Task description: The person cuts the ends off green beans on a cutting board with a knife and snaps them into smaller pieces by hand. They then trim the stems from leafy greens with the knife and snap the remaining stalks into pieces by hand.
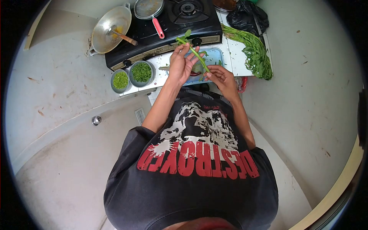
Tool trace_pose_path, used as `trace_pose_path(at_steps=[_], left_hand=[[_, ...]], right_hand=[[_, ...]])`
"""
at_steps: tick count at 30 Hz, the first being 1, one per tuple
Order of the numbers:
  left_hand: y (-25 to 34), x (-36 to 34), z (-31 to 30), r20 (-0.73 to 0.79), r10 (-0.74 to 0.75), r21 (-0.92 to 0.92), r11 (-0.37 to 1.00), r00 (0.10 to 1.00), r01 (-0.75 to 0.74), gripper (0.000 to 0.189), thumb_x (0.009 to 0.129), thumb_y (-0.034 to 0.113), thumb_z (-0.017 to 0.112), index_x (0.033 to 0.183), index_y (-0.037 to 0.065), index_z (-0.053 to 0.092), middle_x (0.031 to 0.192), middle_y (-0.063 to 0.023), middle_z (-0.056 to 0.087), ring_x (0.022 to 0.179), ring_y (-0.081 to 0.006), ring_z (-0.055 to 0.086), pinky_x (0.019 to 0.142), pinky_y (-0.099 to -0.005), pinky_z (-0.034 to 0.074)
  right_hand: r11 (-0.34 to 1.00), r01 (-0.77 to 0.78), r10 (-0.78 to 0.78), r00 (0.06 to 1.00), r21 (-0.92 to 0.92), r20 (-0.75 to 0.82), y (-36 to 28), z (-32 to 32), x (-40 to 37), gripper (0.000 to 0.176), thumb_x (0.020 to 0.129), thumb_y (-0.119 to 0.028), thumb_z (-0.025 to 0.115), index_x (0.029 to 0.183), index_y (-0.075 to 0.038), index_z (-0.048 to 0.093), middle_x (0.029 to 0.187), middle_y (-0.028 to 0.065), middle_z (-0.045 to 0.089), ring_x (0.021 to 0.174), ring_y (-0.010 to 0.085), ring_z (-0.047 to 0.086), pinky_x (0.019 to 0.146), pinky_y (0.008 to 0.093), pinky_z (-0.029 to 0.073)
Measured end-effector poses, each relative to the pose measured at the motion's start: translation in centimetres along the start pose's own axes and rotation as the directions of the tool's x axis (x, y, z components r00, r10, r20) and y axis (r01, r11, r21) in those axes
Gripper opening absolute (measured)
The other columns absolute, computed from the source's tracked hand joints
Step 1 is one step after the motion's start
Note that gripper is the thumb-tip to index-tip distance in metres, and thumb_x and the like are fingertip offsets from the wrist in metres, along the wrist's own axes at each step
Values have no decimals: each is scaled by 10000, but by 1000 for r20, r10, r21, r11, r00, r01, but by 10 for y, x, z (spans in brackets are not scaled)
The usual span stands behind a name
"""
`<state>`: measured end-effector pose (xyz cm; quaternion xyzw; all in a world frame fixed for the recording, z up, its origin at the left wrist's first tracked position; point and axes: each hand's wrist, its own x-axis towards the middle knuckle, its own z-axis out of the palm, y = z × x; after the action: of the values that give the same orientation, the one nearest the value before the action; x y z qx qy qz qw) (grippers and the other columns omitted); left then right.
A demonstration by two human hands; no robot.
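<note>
A green leafy stem [199, 58] runs slantwise between my two hands, above the blue tray [217, 53]. My left hand [181, 64] grips it near its leafy upper end, some fingers spread along it. At the lower end, the fingers of my right hand [223, 79] pinch the stem. Below them a dark red chili [194, 74] lies on the tray, partly hidden by the left hand. A knife [164, 68] shows its end left of my left wrist; the rest is hidden behind the hand. Small green bits are scattered over the tray.
Two grey bowls of chopped greens, a smaller bowl [120, 81] and a larger bowl [141, 73], stand on the left. Behind are the black stove [172, 27], a wok [100, 32] and a red-handled strainer [158, 27]. A bunch of leafy greens [255, 53] and a black plastic bag [248, 16] lie right.
</note>
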<state>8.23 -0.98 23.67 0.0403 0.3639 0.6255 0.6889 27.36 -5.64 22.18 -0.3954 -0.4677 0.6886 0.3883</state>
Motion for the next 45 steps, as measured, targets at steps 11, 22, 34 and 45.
trace_pose_path(at_steps=[11, 22, 34, 45], left_hand=[[-12, -16, 10, 30, 25, 58, 998, 999, -27, 147, 1014, 109, 594, 1076, -2, 520, 1089, -107, 531, 1151, -281, 602, 989, -562, 574], [-16, -23, 7, -49, 71, 31, 997, 996, -70, 183, 1002, 111, 617, 1049, 6, 475, 1067, -134, 527, 1087, -284, 627, 908, -525, 616], [-24, -13, 0, -78, 50, 58, 997, 996, -45, 182, 1002, 98, 612, 1097, 8, 485, 1067, -129, 534, 1032, -258, 633, 900, -515, 614], [8, -8, -45, -102, 98, 146, 986, 990, -83, 142, 1017, 123, 578, 1127, 37, 549, 1057, -92, 566, 998, -232, 625, 892, -451, 602]], right_hand=[[680, 260, -511, 839, -686, -188, -14, 15, -15, 245, 884, -18, 704, 1127, -18, 671, 1026, 145, 712, 924, 286, 716, 764, 364, 564], [409, 400, -762, 644, -820, -66, -6, 16, -15, 205, 822, 51, 709, 1012, -24, 722, 1007, 109, 693, 870, 281, 694, 749, 375, 556], [640, 380, -576, 812, -668, -91, -12, 17, -24, 131, 869, 10, 705, 998, -9, 693, 1037, 114, 589, 885, 256, 660, 787, 347, 530], [947, 109, -253, 835, -303, -488, 14, -45, -2, 149, 906, -89, 741, 1014, -5, 681, 942, 34, 674, 890, 96, 605, 769, 238, 482]])
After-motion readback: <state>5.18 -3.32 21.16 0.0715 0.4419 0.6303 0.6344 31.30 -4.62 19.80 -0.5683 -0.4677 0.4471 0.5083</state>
